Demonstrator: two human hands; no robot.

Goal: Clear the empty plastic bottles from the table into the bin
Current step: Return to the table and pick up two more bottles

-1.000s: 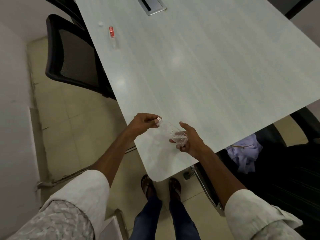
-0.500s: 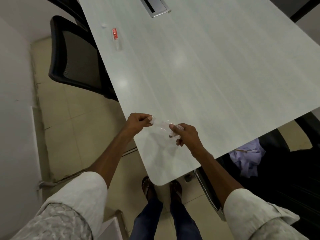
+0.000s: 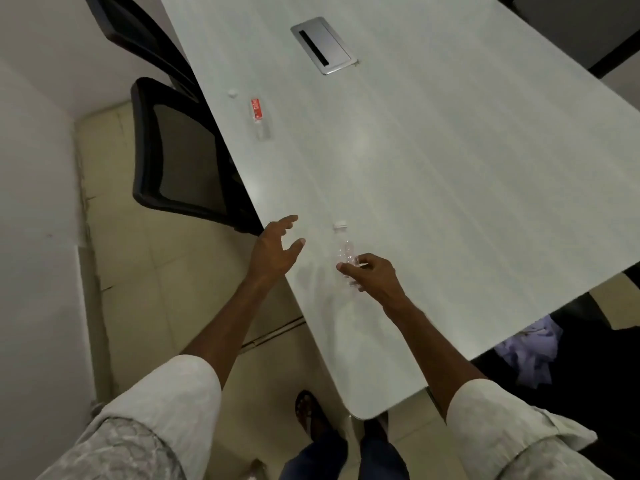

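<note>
A small clear plastic bottle with a white cap stands upright near the table's near left edge. My right hand grips its lower part between thumb and fingers. My left hand hovers just to the left of it over the table edge, fingers spread and holding nothing. A second clear bottle with a red label lies on its side farther up the table, with a loose white cap beside it. No bin is in view.
The pale grey table has a metal cable hatch at the far end. A black mesh chair stands at the table's left side. A dark chair with purple cloth is at the right. My feet are on the tiled floor.
My left hand has let go of the bottle's cap end and opened, moving left. The bottle went from lying across both hands to upright in my right hand. The view shifted up the table.
</note>
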